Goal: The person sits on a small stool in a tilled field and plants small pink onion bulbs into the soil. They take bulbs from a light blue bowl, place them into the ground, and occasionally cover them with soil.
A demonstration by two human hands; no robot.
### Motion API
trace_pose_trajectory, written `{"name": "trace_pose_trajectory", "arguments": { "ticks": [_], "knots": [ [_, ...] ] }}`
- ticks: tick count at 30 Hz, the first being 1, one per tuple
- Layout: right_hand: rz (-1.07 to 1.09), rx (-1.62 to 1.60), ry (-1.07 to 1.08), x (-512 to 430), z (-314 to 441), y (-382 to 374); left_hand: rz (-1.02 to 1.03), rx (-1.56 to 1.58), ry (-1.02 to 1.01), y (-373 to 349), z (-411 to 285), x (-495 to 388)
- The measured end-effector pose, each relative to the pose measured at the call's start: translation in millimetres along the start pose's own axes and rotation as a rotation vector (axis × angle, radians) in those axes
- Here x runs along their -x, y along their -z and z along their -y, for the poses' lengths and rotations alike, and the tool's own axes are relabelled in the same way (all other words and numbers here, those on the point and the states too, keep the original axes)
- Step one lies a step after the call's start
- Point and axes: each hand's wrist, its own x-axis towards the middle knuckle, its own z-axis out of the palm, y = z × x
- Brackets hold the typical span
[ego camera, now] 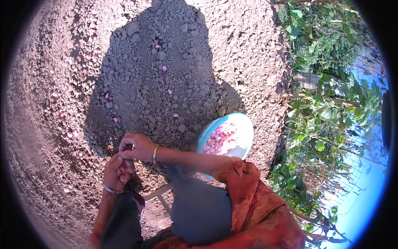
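Note:
My left hand [116, 174], with a silver bangle at the wrist, is curled palm up around several pinkish garlic cloves [124, 176]. My right hand [136, 147] wears a gold bangle and meets the left fingertips with its thumb and fingers. Whether a clove sits in that pinch is too small to tell. Under my right forearm stands a light-blue plastic basin [202, 138], partly hidden by the arm. Loose garlic cloves [217, 140] fill part of it. Ahead of my hands, single cloves [164, 68] lie spaced out in a row on the soil [140, 77].
More cloves [70, 134] lie in rows to the left. A wire fence [357, 67] with leafy climbing plants [329, 112] runs along the right side. My bent knees [202, 208] are close below the hands, with a metal frame [160, 193] between them. My shadow covers the soil ahead.

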Motion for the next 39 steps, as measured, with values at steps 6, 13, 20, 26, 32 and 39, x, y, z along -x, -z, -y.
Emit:
{"name": "trace_pose_trajectory", "arguments": {
  "ticks": [6, 13, 20, 26, 32, 39],
  "knots": [
    [-0.156, -0.495, -0.086, 17, 11, 6, -0.022, -0.216, -0.041, -9, -25, 15],
    [-0.406, -0.381, -0.033, 60, 11, 47, -0.197, -0.362, -0.135, -29, -79, 63],
    [-0.567, -0.219, -0.15, 160, -12, 87, -0.157, -0.537, -0.382, -70, -144, 137],
    [-0.647, -0.273, -0.208, 254, -16, 94, -0.158, -0.569, -0.536, -131, -156, 214],
    [-0.657, -0.228, -0.256, 305, -12, 87, 0.11, -0.535, -0.719, -170, -115, 262],
    [-0.706, -0.106, -0.152, 357, -5, 82, 0.092, -0.207, -0.711, -133, -99, 243]
  ]
}}
